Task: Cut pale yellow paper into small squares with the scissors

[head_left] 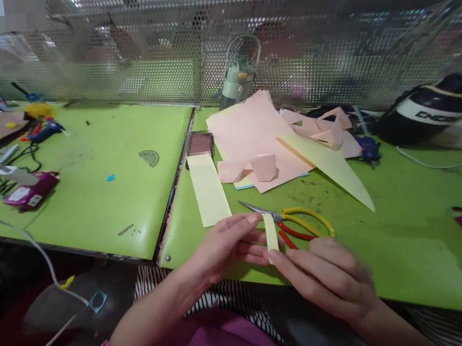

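Head view: both hands (275, 257) pinch an upright yellow paper strip (271, 232).

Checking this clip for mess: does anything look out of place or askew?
Mostly working clutter: paper offcuts lie heaped behind the pink sheets. Both hands, left hand and right hand, pinch a small yellow strip.

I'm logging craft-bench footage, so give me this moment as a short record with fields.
left hand: left hand pinches small yellow paper strip
right hand: right hand holds the strip's lower end
nearest tool: scissors, lying on green table behind the strip
paper: long yellow strip, pink sheets
background: bottle by mesh screen
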`<state>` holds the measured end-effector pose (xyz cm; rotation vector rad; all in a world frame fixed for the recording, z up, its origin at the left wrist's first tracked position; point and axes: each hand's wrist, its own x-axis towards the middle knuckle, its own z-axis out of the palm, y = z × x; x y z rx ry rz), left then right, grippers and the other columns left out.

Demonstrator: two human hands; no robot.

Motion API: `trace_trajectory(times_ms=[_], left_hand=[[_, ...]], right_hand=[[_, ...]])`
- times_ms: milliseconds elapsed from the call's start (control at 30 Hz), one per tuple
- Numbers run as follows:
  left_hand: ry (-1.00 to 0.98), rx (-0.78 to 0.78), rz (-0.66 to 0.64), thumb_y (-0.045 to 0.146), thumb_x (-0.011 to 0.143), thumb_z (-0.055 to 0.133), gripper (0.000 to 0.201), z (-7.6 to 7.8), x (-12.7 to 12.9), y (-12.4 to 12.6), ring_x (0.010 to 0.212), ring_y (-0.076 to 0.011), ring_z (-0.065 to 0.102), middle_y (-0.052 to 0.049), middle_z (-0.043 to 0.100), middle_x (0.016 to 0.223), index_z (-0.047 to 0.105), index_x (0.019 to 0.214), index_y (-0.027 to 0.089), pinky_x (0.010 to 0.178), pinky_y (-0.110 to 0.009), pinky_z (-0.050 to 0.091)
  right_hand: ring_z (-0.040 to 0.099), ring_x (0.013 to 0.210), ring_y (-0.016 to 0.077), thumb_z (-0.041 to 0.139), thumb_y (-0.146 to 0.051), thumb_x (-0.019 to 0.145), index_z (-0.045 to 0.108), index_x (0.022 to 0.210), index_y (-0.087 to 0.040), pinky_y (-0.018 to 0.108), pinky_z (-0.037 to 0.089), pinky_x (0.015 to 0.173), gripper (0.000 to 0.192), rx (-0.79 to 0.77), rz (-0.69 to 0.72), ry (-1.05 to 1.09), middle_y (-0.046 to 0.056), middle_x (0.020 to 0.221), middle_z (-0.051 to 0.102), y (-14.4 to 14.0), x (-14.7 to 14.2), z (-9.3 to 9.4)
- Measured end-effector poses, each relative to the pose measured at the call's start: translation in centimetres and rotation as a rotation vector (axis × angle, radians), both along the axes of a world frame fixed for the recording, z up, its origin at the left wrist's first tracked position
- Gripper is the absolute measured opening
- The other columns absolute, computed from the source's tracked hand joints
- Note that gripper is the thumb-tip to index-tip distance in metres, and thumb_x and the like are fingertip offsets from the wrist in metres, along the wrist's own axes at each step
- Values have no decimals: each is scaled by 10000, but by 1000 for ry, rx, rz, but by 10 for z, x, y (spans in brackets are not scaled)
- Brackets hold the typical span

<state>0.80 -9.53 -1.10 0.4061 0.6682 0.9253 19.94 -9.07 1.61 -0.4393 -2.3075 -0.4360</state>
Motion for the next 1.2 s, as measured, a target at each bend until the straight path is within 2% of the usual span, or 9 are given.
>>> trace_trajectory(times_ms=[100,267,367,500,600,800,933,1100,1200], left_hand=[[-4,20,99,335,767,788,667,3,-2,-4,667,-155,712,-93,762,810,508,1338,133,671,-258,548],[53,106,149,196,720,823,842,7,-5,-4,685,-153,706,-5,734,713,402,1449,186,688,-270,536],[66,148,148,158,679,842,938,8,-3,-6,703,-162,700,-11,741,734,355,1480,183,682,-277,522],[111,177,161,158,671,841,962,10,0,-8,625,-122,656,2,726,724,337,1490,171,686,-273,497],[130,197,158,157,676,832,958,10,0,-7,624,-113,642,25,704,699,333,1493,182,691,-268,483],[137,183,169,140,683,818,889,10,-1,-5,613,-89,602,38,686,684,391,1462,189,687,-248,449],[135,171,179,141,669,834,829,8,0,-5,594,-76,589,41,693,685,461,1409,183,670,-235,437],[157,186,163,308,714,821,464,6,-1,-1,673,-136,667,-13,725,694,665,1116,138,706,-270,476],[175,192,177,383,745,787,338,9,-2,1,728,-165,702,-46,746,740,710,964,138,754,-298,505]], right_hand=[[580,698,122,686,4,812,742,878,-223,289,529,605,242,177,79,-55,-24,753,671,3,-2,0],[588,707,128,694,-7,809,738,912,-210,298,523,639,232,117,38,-88,-24,754,680,0,-2,-3],[604,701,133,668,-37,843,728,945,-188,295,520,628,192,75,21,-92,-10,749,687,0,-2,-5],[608,687,144,639,-22,850,731,960,-197,306,512,628,227,107,-8,-109,-4,741,694,3,-1,-6],[606,669,150,639,-17,842,735,950,-185,310,505,607,222,126,23,-108,6,736,700,5,-1,-5],[642,714,150,631,-60,869,690,1065,-207,289,542,618,252,-24,22,-34,10,797,722,9,0,-7],[652,715,147,610,-61,885,687,1059,-235,290,544,622,259,-73,1,-7,8,830,733,10,2,-10],[660,714,144,593,-53,888,683,1024,-223,287,536,629,236,-136,78,-13,4,802,732,9,-2,-9],[637,674,142,625,-88,879,677,977,-214,291,521,604,168,-302,140,22,9,776,712,6,-7,-6]])
